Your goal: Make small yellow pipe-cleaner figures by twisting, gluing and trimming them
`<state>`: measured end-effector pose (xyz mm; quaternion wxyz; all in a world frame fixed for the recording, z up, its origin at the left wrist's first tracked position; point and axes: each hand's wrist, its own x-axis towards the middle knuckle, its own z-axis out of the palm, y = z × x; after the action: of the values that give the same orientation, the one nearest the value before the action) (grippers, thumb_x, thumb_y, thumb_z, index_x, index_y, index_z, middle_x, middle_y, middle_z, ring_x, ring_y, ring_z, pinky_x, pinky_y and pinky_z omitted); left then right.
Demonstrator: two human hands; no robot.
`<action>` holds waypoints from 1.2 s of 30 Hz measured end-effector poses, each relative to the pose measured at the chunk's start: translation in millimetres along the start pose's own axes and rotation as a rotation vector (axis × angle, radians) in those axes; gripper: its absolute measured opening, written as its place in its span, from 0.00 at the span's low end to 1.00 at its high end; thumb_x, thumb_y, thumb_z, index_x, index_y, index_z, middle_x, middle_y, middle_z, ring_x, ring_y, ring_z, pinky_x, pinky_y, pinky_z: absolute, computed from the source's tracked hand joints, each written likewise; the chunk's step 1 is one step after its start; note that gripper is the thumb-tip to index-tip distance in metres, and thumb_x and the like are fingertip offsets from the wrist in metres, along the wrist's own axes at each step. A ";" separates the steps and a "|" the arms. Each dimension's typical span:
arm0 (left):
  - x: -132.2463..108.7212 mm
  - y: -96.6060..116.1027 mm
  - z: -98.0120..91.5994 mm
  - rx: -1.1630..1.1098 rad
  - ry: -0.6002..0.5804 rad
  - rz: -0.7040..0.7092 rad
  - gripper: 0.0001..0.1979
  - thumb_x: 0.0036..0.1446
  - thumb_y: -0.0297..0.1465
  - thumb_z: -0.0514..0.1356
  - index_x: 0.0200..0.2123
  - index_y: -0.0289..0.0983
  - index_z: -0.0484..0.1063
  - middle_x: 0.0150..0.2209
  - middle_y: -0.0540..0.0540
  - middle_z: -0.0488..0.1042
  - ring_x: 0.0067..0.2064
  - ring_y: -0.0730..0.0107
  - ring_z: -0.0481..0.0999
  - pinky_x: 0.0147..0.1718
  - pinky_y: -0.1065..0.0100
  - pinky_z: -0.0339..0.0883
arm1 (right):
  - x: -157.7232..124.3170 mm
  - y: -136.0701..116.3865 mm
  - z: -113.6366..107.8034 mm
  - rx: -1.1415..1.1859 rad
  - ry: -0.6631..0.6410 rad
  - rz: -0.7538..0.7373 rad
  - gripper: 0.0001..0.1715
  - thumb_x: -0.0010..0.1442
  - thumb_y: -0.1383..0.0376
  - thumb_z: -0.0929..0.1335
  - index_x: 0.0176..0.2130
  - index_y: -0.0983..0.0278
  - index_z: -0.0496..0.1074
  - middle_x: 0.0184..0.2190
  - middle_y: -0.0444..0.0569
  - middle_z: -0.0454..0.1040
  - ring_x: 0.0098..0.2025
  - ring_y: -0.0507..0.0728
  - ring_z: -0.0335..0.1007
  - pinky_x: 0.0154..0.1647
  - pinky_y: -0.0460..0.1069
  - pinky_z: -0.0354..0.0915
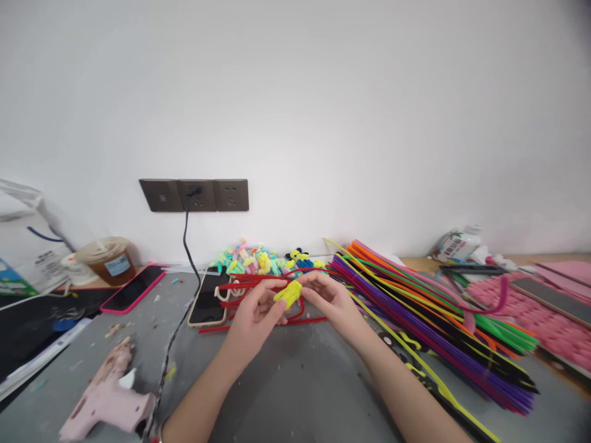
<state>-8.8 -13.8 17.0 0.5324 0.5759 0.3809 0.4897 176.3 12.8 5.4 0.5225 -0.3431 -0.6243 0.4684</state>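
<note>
A small bright yellow figure, wound from pipe cleaner point(287, 295), is held up between my two hands over the grey mat. My left hand point(257, 312) pinches its lower left side with thumb and fingers. From the right, the thumb and fingertips of my right hand point(333, 303) close on its upper end. Loose red pipe cleaners point(215, 330) lie on the mat behind and below both hands. Beyond them, against the wall, sits a pile of small pastel pipe-cleaner figures point(249, 261), with a blue, black and yellow one point(299, 255) at its right.
Long coloured pipe cleaners point(415, 314) lie bundled at right, beside a pink keyboard point(521, 307). Left are a phone point(207, 298), a pink-cased phone point(133, 289), a drink cup point(108, 261), and a pink glue gun point(108, 400). A black cord point(178, 332) runs to the wall socket point(196, 195).
</note>
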 end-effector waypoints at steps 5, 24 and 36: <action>0.8 0.9 -0.8 0.017 -0.030 -0.008 0.20 0.56 0.42 0.63 0.47 0.37 0.70 0.33 0.48 0.73 0.30 0.72 0.74 0.33 0.70 0.74 | 0.1 -0.6 0.2 0.000 -0.003 -0.002 0.15 0.58 0.54 0.71 0.39 0.62 0.73 0.34 0.48 0.77 0.37 0.56 0.74 0.41 0.50 0.69; 1.8 -1.5 -2.3 -0.057 -0.068 -0.025 0.19 0.55 0.43 0.63 0.45 0.38 0.72 0.32 0.48 0.75 0.33 0.69 0.78 0.33 0.70 0.73 | -0.7 -2.7 1.2 -0.015 -0.004 0.039 0.16 0.57 0.52 0.71 0.37 0.62 0.73 0.32 0.47 0.75 0.35 0.56 0.71 0.37 0.49 0.68; 0.5 5.5 0.9 -0.061 -0.071 -0.043 0.22 0.55 0.46 0.62 0.45 0.36 0.69 0.28 0.46 0.79 0.31 0.66 0.79 0.32 0.69 0.73 | -1.2 -6.1 2.0 -0.019 0.006 0.051 0.18 0.57 0.50 0.71 0.33 0.63 0.71 0.28 0.44 0.71 0.30 0.53 0.67 0.31 0.47 0.64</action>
<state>-8.3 -14.3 22.6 0.5733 0.5682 0.3589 0.4687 174.9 9.2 10.7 0.5091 -0.3653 -0.6180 0.4748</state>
